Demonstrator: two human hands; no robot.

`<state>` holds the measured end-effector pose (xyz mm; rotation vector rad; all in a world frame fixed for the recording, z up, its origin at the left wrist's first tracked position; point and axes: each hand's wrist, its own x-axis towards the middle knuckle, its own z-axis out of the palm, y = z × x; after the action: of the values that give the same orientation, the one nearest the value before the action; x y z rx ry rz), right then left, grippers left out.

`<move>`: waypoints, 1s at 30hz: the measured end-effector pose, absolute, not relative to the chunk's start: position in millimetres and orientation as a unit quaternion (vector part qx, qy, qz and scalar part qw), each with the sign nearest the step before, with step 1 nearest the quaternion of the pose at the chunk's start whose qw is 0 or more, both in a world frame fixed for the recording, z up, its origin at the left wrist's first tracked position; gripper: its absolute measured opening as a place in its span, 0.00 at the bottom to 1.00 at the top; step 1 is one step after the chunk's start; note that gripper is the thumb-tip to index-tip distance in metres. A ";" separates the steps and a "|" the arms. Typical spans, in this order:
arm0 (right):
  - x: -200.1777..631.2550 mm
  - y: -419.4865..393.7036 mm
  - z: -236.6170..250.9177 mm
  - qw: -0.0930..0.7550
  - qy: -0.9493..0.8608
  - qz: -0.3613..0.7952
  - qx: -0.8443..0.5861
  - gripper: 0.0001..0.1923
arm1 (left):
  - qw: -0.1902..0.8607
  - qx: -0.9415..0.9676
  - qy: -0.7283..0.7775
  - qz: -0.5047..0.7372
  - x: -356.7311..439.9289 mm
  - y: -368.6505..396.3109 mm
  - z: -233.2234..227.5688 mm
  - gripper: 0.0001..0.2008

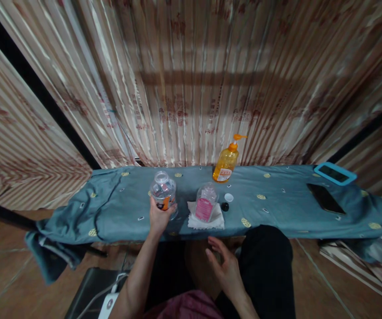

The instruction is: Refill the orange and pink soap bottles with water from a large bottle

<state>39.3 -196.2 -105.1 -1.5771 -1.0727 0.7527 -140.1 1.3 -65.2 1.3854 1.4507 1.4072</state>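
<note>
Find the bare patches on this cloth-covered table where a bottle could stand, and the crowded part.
Free: the cloth left of the left hand, and between the small caps and the black phone. Crowded: the middle, around clear bottle, pink-labelled bottle and orange pump bottle.

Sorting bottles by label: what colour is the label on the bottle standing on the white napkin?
Pink, on the clear bottle on the napkin, head view.

- Table (277,212) w/ blue-grey patterned cloth.
- Landmark: orange pump bottle (226,163), at the back edge.
- Clear jar (163,191): front-left of it.
- Pink-label bottle (206,204): just in front, standing on a white napkin (215,220).
- White cap (229,197), black cap (225,206): in front, side by side.
- Black phone (326,198), blue-framed tablet (335,173): well to its right.
</note>
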 end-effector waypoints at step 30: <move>60.2 -249.9 -76.0 0.683 -0.007 0.683 -0.260 0.21 | 0.726 0.541 0.229 0.357 -65.9 -147.9 7.7 0.45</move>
<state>60.2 -249.9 -76.0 -0.5831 -0.0160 1.5307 -65.9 -147.9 7.7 1.1935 0.5051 0.7873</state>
